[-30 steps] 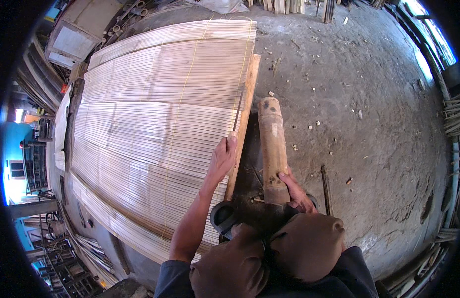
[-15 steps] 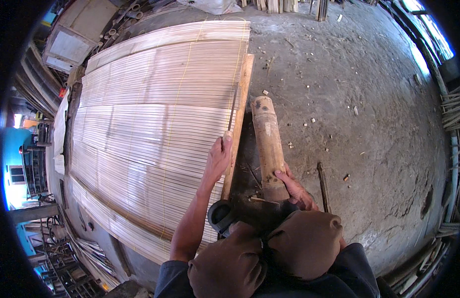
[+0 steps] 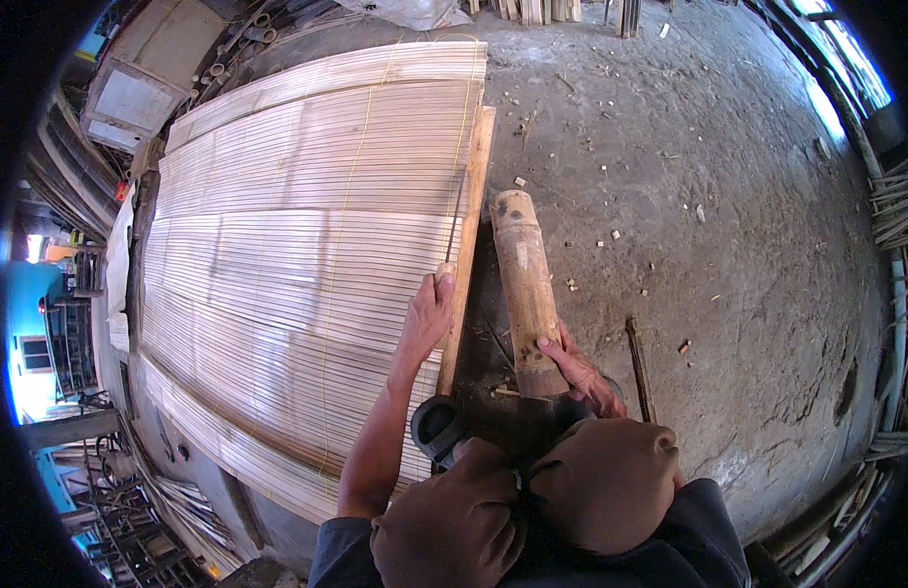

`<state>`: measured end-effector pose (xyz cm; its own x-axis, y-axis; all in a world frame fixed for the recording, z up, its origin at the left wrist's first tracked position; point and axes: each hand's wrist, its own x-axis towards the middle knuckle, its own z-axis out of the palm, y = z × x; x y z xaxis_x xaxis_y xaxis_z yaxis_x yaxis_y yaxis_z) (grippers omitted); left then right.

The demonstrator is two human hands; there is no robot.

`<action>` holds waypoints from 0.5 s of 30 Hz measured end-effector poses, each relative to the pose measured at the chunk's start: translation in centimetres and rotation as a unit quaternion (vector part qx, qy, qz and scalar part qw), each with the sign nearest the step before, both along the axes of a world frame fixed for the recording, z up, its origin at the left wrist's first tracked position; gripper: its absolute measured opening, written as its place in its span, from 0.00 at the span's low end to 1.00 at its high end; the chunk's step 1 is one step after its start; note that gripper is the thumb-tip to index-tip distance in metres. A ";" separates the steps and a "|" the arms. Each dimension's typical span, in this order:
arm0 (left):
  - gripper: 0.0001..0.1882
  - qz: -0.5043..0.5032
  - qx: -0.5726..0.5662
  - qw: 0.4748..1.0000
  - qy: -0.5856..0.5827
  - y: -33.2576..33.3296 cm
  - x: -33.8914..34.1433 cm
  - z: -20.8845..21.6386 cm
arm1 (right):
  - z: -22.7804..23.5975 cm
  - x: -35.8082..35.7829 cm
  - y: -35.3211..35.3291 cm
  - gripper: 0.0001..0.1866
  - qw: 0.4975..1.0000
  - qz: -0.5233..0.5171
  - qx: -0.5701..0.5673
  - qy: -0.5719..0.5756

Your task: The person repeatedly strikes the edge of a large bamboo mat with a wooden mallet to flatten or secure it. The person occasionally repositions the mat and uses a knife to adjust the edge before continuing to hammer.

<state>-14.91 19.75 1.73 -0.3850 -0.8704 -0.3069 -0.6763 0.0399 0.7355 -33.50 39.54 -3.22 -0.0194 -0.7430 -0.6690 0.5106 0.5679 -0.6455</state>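
My left hand is closed round the light wooden handle of a long, thin, dark-bladed knife. Its blade points away from me, over the right edge of a large slatted bamboo blind. To the right, a thick bamboo section slants with its far end away from me. My right hand grips it near its lower end, with the thumb on top and the fingers partly hidden behind it. A wooden board runs along the blind's edge, between the knife and the bamboo.
A dark rod lies on the concrete floor right of my right hand, with small cut bits scattered about. My knees are close below. Beyond the blind stand a pale cabinet and bamboo tubes.
Both hands keep their holds on the knife and the bamboo section. The whole scene has shifted very slightly to the left in the picture.
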 end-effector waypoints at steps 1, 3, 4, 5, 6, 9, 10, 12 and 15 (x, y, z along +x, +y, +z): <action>0.27 0.008 0.014 1.000 0.000 0.0 0.1 0.0 | 0.1 0.0 -0.2 0.53 1.000 0.015 -0.003 0.013; 0.27 0.023 0.042 0.999 0.002 -0.1 -0.1 -0.1 | 0.7 0.3 -0.6 0.55 0.998 -0.014 -0.044 0.048; 0.27 0.010 0.007 1.000 0.001 0.0 -0.3 -0.3 | 1.2 0.2 -0.8 0.56 0.995 -0.029 -0.065 0.066; 0.27 -0.004 -0.029 1.000 -0.001 0.2 -0.5 -0.6 | 1.6 -0.3 -1.3 0.57 0.987 -0.028 -0.110 0.110; 0.27 -0.016 -0.063 0.998 -0.003 0.4 -0.2 -1.3 | 2.3 -1.1 -2.1 0.57 0.976 -0.027 -0.155 0.152; 0.27 -0.091 -0.174 0.980 0.041 0.0 1.5 -5.4 | 9.4 -4.9 -6.9 0.59 0.915 -0.037 -0.305 0.262; 0.26 -0.101 -0.192 0.975 0.046 0.0 2.1 -5.9 | 12.1 -6.0 -8.9 0.59 0.882 -0.053 -0.338 0.325; 0.27 -0.072 -0.152 0.985 0.037 0.1 2.1 -5.0 | 18.6 -8.3 -12.7 0.59 0.814 -0.100 -0.392 0.417; 0.26 0.000 -0.011 1.000 -0.002 0.5 -0.4 -1.9 | 26.9 -11.5 -16.4 0.59 0.702 -0.192 -0.462 0.507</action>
